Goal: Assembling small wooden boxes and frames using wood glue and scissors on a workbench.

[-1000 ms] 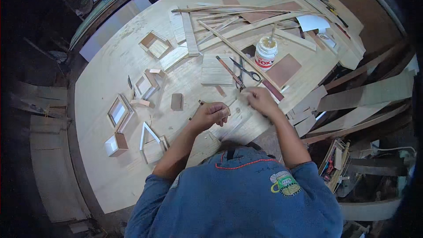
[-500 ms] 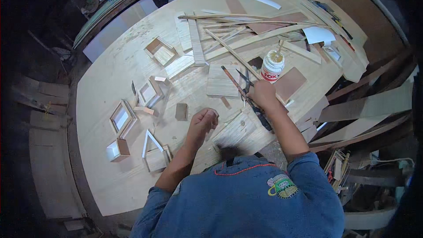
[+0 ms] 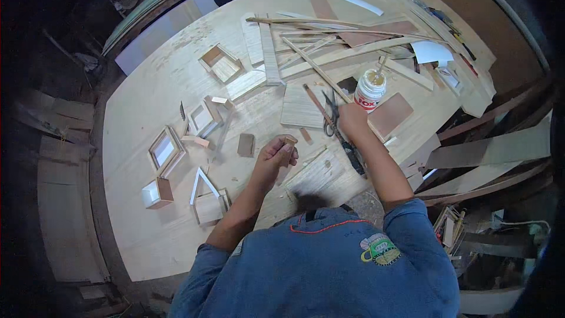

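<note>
Over the workbench: a person in a blue shirt (image 3: 329, 265) leaned above a large pale plywood tabletop (image 3: 147, 94) strewn with offcuts.
Left hand: the left hand (image 3: 275, 154) was raised just above the board, fingers clenched round a small brown wooden block (image 3: 289, 141), which stood out between thumb and fingertips.
Right hand: the right hand (image 3: 352, 119) reached forward and lay beside a pair of dark-handled scissors (image 3: 331, 119); whether its fingers gripped anything could not be told.
Glue: a white plastic glue jar (image 3: 371, 87), open with a stick standing in it, stood just beyond the right hand.
Beside the jar: a flat reddish-brown square panel (image 3: 389, 115) lay touching the right forearm's side of the table.
Centre: a pale square plywood sheet (image 3: 301, 106) lay left of the scissors.
Loose piece: a small brown rectangular wood piece (image 3: 246, 145) rested near the left hand.
Left side: several small open wooden box frames (image 3: 165, 148) lay scattered, well apart from both hands.
Far edge: a heap of long thin wooden strips (image 3: 329, 41) crossed one another.
</note>
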